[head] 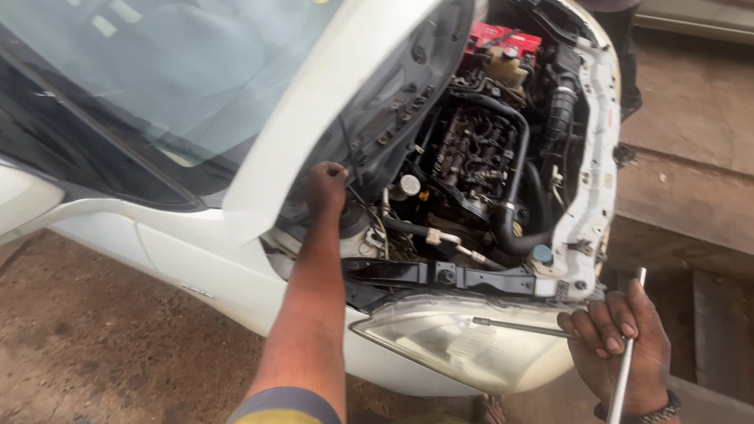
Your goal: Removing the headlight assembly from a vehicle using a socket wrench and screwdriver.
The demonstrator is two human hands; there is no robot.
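Head view
Left hand point(326, 187): reaches into the engine bay point(479, 149) under the raised white hood point(330, 94); its grip cannot be made out.
Right hand point(620, 345): fingers closed around an L-shaped metal wrench point(624, 369), beside the headlight point(463, 345).

**Metal, plastic and glass around the hands**

The right hand point(624, 345) grips a smooth, shiny metal rod point(626, 353). Just beside it sits a clear, glossy plastic headlight point(455, 345). Above the left hand point(324, 187), the bonnet point(330, 102) is glossy white painted metal. Beyond it, matt black rubber hoses point(514, 196).
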